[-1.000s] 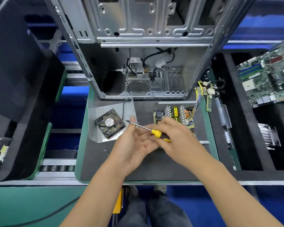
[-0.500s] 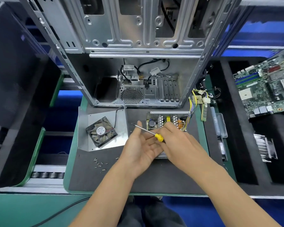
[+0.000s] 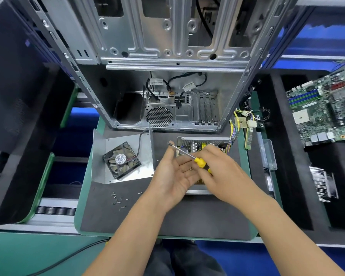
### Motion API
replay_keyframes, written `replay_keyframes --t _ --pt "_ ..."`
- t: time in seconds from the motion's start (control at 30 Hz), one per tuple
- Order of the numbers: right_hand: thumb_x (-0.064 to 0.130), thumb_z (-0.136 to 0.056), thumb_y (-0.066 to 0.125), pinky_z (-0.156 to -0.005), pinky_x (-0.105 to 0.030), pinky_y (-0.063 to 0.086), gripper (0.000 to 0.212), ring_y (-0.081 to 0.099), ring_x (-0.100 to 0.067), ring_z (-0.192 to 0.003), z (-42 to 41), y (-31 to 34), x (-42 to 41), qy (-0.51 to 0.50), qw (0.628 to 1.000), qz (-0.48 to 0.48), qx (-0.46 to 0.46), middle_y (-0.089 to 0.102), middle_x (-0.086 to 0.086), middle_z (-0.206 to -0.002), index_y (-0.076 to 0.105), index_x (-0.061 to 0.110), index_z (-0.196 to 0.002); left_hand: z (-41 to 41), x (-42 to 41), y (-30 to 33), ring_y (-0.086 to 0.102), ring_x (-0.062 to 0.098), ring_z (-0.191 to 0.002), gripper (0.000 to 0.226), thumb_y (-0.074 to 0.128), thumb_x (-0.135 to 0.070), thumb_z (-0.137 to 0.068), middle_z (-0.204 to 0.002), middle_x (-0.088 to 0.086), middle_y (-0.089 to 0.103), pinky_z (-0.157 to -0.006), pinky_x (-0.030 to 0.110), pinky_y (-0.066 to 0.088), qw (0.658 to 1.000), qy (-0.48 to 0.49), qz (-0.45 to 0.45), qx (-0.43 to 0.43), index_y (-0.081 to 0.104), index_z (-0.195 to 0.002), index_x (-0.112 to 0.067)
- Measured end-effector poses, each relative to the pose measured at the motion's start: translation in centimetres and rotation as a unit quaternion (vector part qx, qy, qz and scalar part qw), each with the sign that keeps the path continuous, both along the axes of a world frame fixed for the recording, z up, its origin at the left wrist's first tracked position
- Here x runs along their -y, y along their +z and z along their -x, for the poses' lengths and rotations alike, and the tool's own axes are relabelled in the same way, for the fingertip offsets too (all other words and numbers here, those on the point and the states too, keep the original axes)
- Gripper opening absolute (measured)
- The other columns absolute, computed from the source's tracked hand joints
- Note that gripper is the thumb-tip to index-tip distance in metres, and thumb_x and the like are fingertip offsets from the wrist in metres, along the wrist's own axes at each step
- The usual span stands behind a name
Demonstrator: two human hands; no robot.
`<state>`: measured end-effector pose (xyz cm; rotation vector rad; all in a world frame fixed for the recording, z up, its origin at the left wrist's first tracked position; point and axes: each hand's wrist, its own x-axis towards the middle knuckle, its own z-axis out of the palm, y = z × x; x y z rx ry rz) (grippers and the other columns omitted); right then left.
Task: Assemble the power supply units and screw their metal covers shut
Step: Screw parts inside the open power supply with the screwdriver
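Note:
The open power supply base (image 3: pixel 204 142) lies on the grey mat, its circuit board and yellow wires showing behind my hands. Left of it lies the metal cover (image 3: pixel 127 160) with a black fan (image 3: pixel 121 159) mounted on it. My right hand (image 3: pixel 221 172) grips a yellow-handled screwdriver (image 3: pixel 187 155), whose shaft points up and left. My left hand (image 3: pixel 173 176) is held palm-up with relaxed fingers just under the screwdriver, above the power supply. Several small screws (image 3: pixel 119 200) lie loose on the mat at the lower left.
An empty computer case (image 3: pixel 167 56) stands behind the mat. Black foam trays flank the mat; the right one holds a motherboard (image 3: pixel 325 108), a heatsink (image 3: pixel 324 184) and a clear plastic part (image 3: pixel 267 154). A memory stick (image 3: pixel 249 139) lies beside the wires.
The view has shifted, so everything sits lower and further right in the frame. Both hands keep nearly the same pose around the screwdriver.

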<state>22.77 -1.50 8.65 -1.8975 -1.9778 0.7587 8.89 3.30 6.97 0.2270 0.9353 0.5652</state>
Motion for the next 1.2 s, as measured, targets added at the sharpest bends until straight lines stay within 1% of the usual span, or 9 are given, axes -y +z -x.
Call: replay_keyframes --t 0.17,0.33,0.6,0.73,0.83,0.9,1.07,1.13,1.2 --pt "0.02 -0.093 0.063 -0.072 -0.022 0.041 0.005 0.052 -0.007 -0.083 0.3 -0.5 0.0 -0.051 0.991 -0.047 -0.112 0.05 0.012 -0.089 0.061 0.022 -0.09 -0.5 0.0 0.0 0.072 0.024 -0.078 0.072 0.038 -0.057 -0.101 -0.088 0.016 0.073 -0.07 0.033 0.06 1.0 -0.021 0.003 -0.007 0.078 -0.08 -0.001" --pt "0.017 -0.086 0.069 -0.056 -0.019 0.037 0.011 0.046 -0.009 -0.061 1.0 -0.7 0.2 -0.147 0.971 -0.041 -0.186 0.055 0.003 -0.067 0.063 0.019 -0.077 -1.2 0.0 -0.3 0.07 0.024 -0.08 0.067 0.036 -0.055 -0.102 -0.088 0.015 0.072 -0.075 0.036 0.058 0.999 -0.031 0.007 -0.015 0.072 -0.094 0.0" --pt "0.007 -0.084 0.076 -0.057 -0.02 0.047 0.018 0.061 -0.011 -0.068 0.8 -1.0 0.1 -0.299 0.855 -0.01 -0.423 0.07 0.004 -0.077 0.066 0.021 -0.09 -0.3 0.3 -0.6 0.067 0.009 -0.069 0.028 0.058 -0.024 -0.098 -0.096 0.007 0.075 -0.062 0.02 0.054 0.998 -0.04 -0.049 -0.022 0.076 -0.098 -0.002" --pt "0.01 -0.084 0.076 -0.073 -0.028 0.057 0.019 0.07 -0.012 -0.082 0.6 -0.8 0.6 -0.273 0.891 -0.04 -0.362 0.075 0.006 -0.087 0.065 0.024 -0.091 0.3 0.4 -0.8 0.069 0.01 -0.08 0.022 0.067 -0.012 -0.089 -0.102 0.011 0.073 -0.074 0.02 0.057 0.997 -0.04 -0.063 -0.018 0.075 -0.103 0.003" --pt "0.017 -0.088 0.073 -0.069 -0.021 0.051 0.013 0.062 -0.002 -0.073 0.3 -0.6 1.1 -0.19 0.962 -0.102 -0.165 0.069 0.018 -0.081 0.064 0.023 -0.094 0.1 0.5 -0.7 0.071 0.014 -0.075 0.015 0.062 0.0 -0.09 -0.098 0.013 0.074 -0.069 0.021 0.058 0.999 -0.011 -0.027 -0.012 0.076 -0.095 0.004" --pt "0.02 -0.094 0.066 -0.066 -0.028 0.048 0.014 0.056 -0.007 -0.073 0.3 -0.3 1.3 -0.111 0.986 -0.106 -0.065 0.066 0.014 -0.084 0.061 0.026 -0.106 0.0 0.5 -0.6 0.071 0.014 -0.073 0.017 0.061 0.006 -0.088 -0.092 0.014 0.075 -0.064 0.02 0.057 1.0 0.01 -0.017 -0.008 0.077 -0.086 0.003" --pt "0.049 -0.093 0.056 -0.075 -0.01 0.037 0.028 0.051 0.003 -0.084 -0.9 1.0 1.5 -0.121 0.98 -0.117 -0.105 0.056 0.02 -0.096 0.058 0.03 -0.114 0.3 0.1 -0.3 0.069 0.014 -0.068 0.012 0.069 0.002 -0.078 -0.085 0.015 0.072 -0.063 0.019 0.057 0.998 0.051 -0.042 -0.019 0.075 -0.088 0.004" --pt "0.062 -0.091 0.047 -0.065 -0.014 0.037 0.026 0.052 0.002 -0.071 -2.8 1.7 1.9 -0.18 0.976 -0.053 -0.111 0.057 0.018 -0.08 0.047 0.041 -0.106 0.6 0.0 -0.3 0.067 0.012 -0.065 0.018 0.069 -0.006 -0.076 -0.079 0.011 0.07 -0.061 0.019 0.056 0.997 0.056 -0.055 -0.013 0.074 -0.09 0.003" --pt "0.054 -0.097 0.041 -0.059 -0.021 0.039 0.012 0.05 -0.001 -0.061 -4.3 1.7 2.7 -0.18 0.974 0.02 -0.136 0.058 0.005 -0.075 0.042 0.043 -0.103 0.9 -0.1 -0.3 0.065 0.011 -0.062 0.022 0.067 -0.011 -0.079 -0.074 0.007 0.068 -0.058 0.018 0.055 0.996 0.064 -0.059 -0.01 0.069 -0.095 0.003"
